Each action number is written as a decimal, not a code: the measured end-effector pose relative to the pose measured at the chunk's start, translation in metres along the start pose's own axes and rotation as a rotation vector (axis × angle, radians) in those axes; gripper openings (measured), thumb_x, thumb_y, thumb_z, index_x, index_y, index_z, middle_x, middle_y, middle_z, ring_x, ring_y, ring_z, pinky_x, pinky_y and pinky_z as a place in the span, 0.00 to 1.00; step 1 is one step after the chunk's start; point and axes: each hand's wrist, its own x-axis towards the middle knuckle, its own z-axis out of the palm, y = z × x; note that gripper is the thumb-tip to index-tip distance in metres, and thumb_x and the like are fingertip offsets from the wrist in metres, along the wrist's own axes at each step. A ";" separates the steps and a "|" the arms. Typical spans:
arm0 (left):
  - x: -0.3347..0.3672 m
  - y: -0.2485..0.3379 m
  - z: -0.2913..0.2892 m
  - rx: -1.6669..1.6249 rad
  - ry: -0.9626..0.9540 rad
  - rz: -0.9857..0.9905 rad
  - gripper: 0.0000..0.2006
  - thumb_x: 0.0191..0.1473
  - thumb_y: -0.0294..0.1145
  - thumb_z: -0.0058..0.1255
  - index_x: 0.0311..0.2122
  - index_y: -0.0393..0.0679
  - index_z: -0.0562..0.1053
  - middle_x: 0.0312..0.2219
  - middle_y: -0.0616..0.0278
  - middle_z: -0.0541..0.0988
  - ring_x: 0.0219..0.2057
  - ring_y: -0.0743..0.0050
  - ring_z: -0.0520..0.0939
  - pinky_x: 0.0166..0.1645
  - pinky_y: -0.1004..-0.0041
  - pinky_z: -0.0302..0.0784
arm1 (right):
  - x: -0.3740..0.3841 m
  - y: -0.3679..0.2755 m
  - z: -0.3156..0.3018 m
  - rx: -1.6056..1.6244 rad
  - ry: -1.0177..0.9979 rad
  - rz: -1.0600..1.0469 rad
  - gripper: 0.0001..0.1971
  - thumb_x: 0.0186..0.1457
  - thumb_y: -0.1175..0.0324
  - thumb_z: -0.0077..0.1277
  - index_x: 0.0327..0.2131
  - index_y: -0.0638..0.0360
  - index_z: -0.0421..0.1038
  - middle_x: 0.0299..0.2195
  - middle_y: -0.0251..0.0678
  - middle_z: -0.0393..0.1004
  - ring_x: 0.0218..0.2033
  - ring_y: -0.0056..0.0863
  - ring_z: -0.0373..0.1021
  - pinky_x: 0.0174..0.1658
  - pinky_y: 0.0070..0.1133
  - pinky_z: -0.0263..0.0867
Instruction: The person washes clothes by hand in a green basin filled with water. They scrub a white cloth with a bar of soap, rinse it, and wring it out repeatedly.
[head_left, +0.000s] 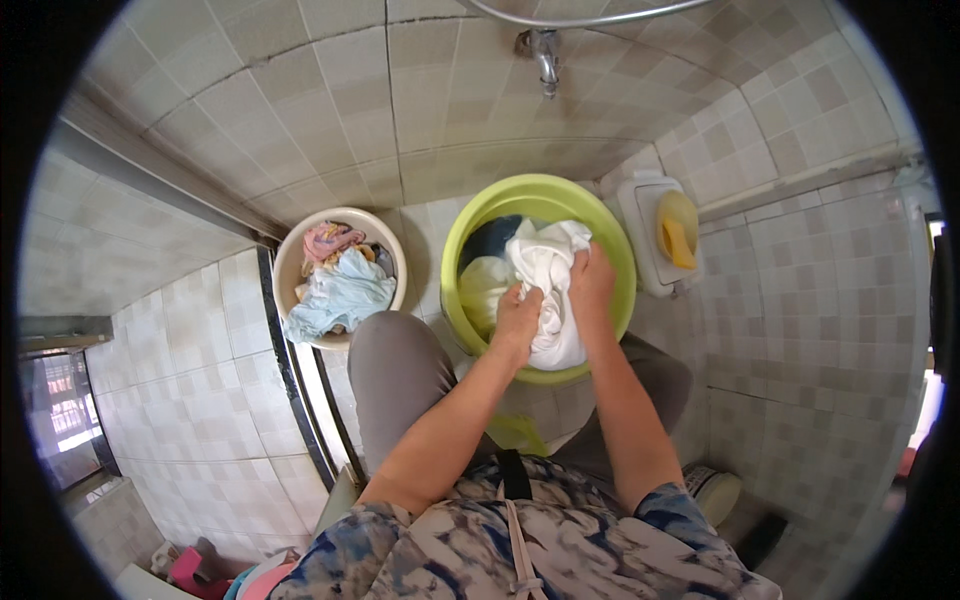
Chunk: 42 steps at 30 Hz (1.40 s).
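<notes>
A bunched, twisted white cloth (547, 262) is gripped between my two hands over a lime-green tub (620, 215). My left hand (517, 322) is closed on its near left side, and my right hand (593, 280) is closed on its right edge. Part of the cloth hangs down against the tub's near inner wall. Dark fabric (488, 240) lies deeper in the tub at the far left. Pale, greenish-looking cloth (483, 284) shows beside my left hand. The tub stands between my knees.
Left of the tub, a cream basin (398, 250) holds a light blue garment (350, 292) and a pink one (330, 241). A white box (650, 200) with a yellow scoop-like thing (678, 228) stands at right. A metal tap (546, 70) juts from the tiled wall ahead.
</notes>
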 end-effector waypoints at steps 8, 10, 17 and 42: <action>0.026 0.012 -0.030 -0.459 -0.200 0.018 0.17 0.56 0.34 0.29 0.45 0.37 0.66 0.38 0.52 0.74 0.35 0.59 0.77 0.36 0.66 0.76 | -0.084 -0.073 -0.020 0.173 -0.245 0.147 0.16 0.55 0.60 0.33 0.42 0.59 0.61 0.26 0.57 0.70 0.30 0.55 0.67 0.35 0.42 0.60; 0.006 0.023 -0.021 -0.191 -0.121 0.020 0.17 0.56 0.33 0.30 0.45 0.36 0.67 0.37 0.51 0.74 0.35 0.61 0.77 0.36 0.65 0.76 | -0.064 -0.044 -0.002 -0.052 -0.257 0.219 0.14 0.55 0.60 0.33 0.40 0.57 0.61 0.26 0.56 0.70 0.30 0.54 0.68 0.35 0.41 0.61; -0.027 0.039 0.008 -0.087 -0.131 0.195 0.13 0.50 0.28 0.46 0.42 0.38 0.69 0.30 0.64 0.76 0.27 0.78 0.76 0.31 0.78 0.71 | -0.035 0.078 0.002 0.140 -0.179 0.254 0.18 0.49 0.60 0.45 0.42 0.57 0.65 0.35 0.46 0.71 0.38 0.45 0.68 0.39 0.30 0.63; -0.039 0.081 0.005 -0.113 -0.237 0.385 0.12 0.50 0.24 0.43 0.42 0.43 0.69 0.32 0.65 0.73 0.33 0.81 0.73 0.38 0.80 0.69 | -0.039 0.090 0.007 0.932 -0.092 0.394 0.16 0.58 0.65 0.35 0.46 0.64 0.62 0.43 0.39 0.67 0.44 0.28 0.65 0.47 0.25 0.62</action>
